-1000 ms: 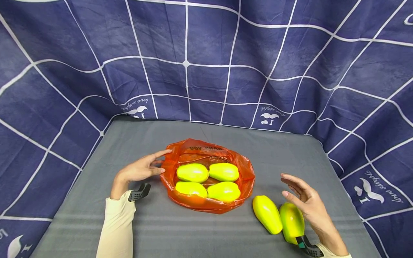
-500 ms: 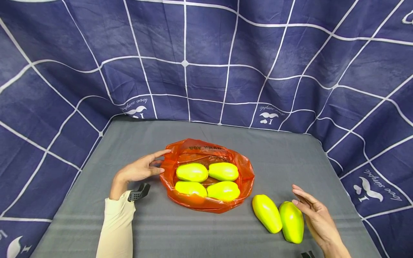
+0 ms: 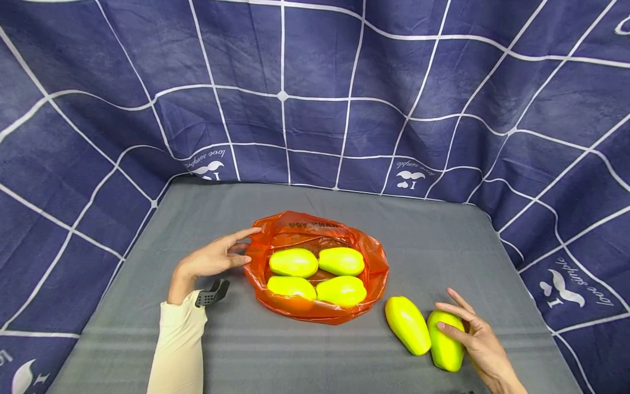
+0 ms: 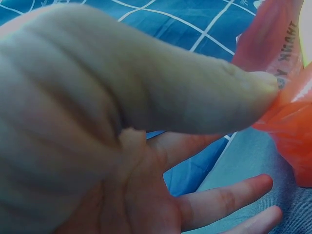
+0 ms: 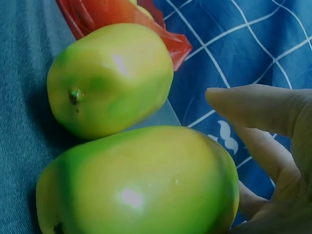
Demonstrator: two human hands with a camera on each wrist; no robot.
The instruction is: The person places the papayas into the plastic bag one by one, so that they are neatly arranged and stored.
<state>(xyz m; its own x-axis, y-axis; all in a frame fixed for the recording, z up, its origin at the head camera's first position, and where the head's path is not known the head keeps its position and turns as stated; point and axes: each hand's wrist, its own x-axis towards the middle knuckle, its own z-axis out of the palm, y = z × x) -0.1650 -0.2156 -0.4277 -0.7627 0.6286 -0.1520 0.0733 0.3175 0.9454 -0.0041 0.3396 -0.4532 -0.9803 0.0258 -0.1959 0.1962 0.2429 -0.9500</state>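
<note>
My left hand (image 3: pixel 209 258) is at the left side of a red plastic bag (image 3: pixel 376 257), index fingertip and thumb tip on its wall and the fingers fairly straight. In the left wrist view the thumb tip meets the red plastic (image 4: pixel 295 131). Several yellow-green papayas (image 3: pixel 294 262) lie inside the open bag. Two more are on the table to its right, side by side. My right hand (image 3: pixel 479 339) reaches over the nearer-right papaya (image 3: pixel 447 353), thumb above it and fingers extended. In the right wrist view the thumb stands off that papaya (image 5: pixel 146 180), beside the other papaya (image 5: pixel 112 78).
A grey cloth (image 3: pixel 295 361) covers the table. Dark blue curtains (image 3: pixel 315 126) with white grid lines hang at the back and both sides. A black wrist strap (image 3: pixel 213 294) sits on the left forearm.
My right hand first draws back to the right and toward me, then comes left over the right-hand papaya. The left hand and bag stay put.
</note>
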